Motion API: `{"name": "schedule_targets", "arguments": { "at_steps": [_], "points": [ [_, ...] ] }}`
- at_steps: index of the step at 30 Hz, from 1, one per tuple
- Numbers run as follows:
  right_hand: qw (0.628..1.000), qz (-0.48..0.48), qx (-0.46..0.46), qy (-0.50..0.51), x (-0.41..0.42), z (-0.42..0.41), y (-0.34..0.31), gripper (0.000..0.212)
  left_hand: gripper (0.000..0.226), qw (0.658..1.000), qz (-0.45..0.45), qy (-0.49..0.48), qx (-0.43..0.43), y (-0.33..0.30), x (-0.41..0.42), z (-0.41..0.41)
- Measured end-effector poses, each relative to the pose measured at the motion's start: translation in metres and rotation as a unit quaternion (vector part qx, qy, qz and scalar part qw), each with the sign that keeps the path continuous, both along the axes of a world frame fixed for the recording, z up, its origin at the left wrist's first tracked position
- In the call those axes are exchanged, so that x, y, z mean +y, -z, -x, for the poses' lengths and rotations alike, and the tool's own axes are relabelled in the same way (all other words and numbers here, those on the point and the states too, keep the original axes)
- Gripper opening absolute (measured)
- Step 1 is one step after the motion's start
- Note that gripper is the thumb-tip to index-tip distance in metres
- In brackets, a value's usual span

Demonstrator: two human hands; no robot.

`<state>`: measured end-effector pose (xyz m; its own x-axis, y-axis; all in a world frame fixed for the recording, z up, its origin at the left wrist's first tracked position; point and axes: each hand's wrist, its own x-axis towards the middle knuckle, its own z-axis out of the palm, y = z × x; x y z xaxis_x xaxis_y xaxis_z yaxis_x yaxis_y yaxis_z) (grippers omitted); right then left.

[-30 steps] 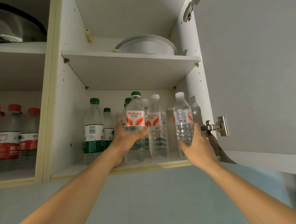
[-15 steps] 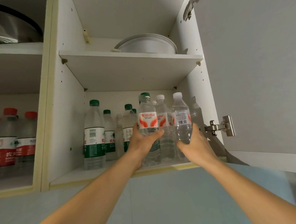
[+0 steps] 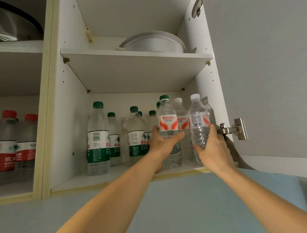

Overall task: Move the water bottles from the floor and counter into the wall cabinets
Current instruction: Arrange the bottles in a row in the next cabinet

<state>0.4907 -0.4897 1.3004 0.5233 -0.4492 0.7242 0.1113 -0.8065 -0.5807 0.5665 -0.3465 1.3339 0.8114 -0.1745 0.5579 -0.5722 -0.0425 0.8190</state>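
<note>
left hand [image 3: 163, 142]: fingers wrapped round the green-capped wahaha bottle [image 3: 168, 131], thumb across the front below the label.
green-capped wahaha bottle: clear plastic, white label with red-orange swirls and red lettering; upright at the front right of the lower shelf [image 3: 116, 177]; base contact with shelf cannot be told.
right hand [image 3: 213, 149]: fingers closed round the white-capped bottle [image 3: 198, 123] at its lower half.
white-capped bottle: clear, ribbed body, label turned to show barcode; tilted slightly left, beside the cabinet's right wall.
behind these: another white-capped wahaha bottle [image 3: 181, 119], upright between the two held ones.
shelf left and middle: green-labelled bottles [image 3: 98, 141], green caps, upright.
left cabinet: red-capped bottles [image 3: 25, 143].
upper shelf: white round pan [image 3: 153, 42].
door [image 3: 262, 69]: open.
</note>
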Motion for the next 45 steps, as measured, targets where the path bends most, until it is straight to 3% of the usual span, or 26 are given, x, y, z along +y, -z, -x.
{"name": "schedule_targets", "arguments": {
  "at_steps": [6,11,13,16,18,23,25,29,31,35,38,41,45],
  "points": [
    [1.000,0.017,0.024,0.000,0.002,0.005,0.003,0.088,0.106,0.999,-0.038,-0.008,0.005,-0.005,-0.001,0.001],
    [0.993,0.039,0.108,0.003,0.013,0.025,-0.006,0.088,0.087,0.977,-0.208,-0.032,-0.045,-0.024,0.028,0.021],
    [0.994,0.071,0.082,0.010,0.024,0.034,-0.009,0.077,0.088,0.949,-0.263,-0.102,-0.139,-0.035,0.048,0.035],
    [0.987,0.142,-0.057,-0.042,0.051,0.046,-0.010,0.059,0.091,0.856,-0.292,-0.293,-0.310,-0.050,0.089,0.053],
    [0.968,0.196,-0.128,-0.095,0.075,0.050,-0.012,0.047,0.087,0.816,-0.277,-0.349,-0.367,-0.054,0.119,0.054],
    [0.947,0.248,-0.111,-0.171,0.127,0.029,-0.022,0.036,0.117,0.808,-0.294,-0.441,-0.258,-0.035,0.171,0.042],
    [0.952,0.238,-0.066,-0.180,0.141,0.011,-0.032,0.041,0.123,0.825,-0.281,-0.443,-0.209,-0.028,0.180,0.035],
    [0.965,0.128,0.060,-0.220,0.155,-0.033,-0.050,0.068,0.133,0.879,-0.239,-0.381,-0.155,-0.025,0.191,0.024],
    [0.967,0.074,0.092,-0.226,0.154,-0.059,-0.056,0.078,0.139,0.878,-0.257,-0.370,-0.165,-0.029,0.193,0.020],
    [0.954,-0.031,0.158,-0.251,0.157,-0.097,-0.070,0.082,0.136,0.845,-0.356,-0.368,-0.154,-0.046,0.193,0.015],
    [0.956,-0.037,0.150,-0.249,0.163,-0.114,-0.075,0.072,0.128,0.814,-0.429,-0.379,-0.098,-0.065,0.193,0.014],
    [0.954,-0.040,0.120,-0.273,0.163,-0.125,-0.069,0.055,0.130,0.750,-0.509,-0.413,-0.085,-0.081,0.195,0.015],
    [0.933,-0.036,0.129,-0.335,0.157,-0.125,-0.066,0.056,0.131,0.652,-0.592,-0.463,-0.100,-0.090,0.201,0.012]
  ]
}}
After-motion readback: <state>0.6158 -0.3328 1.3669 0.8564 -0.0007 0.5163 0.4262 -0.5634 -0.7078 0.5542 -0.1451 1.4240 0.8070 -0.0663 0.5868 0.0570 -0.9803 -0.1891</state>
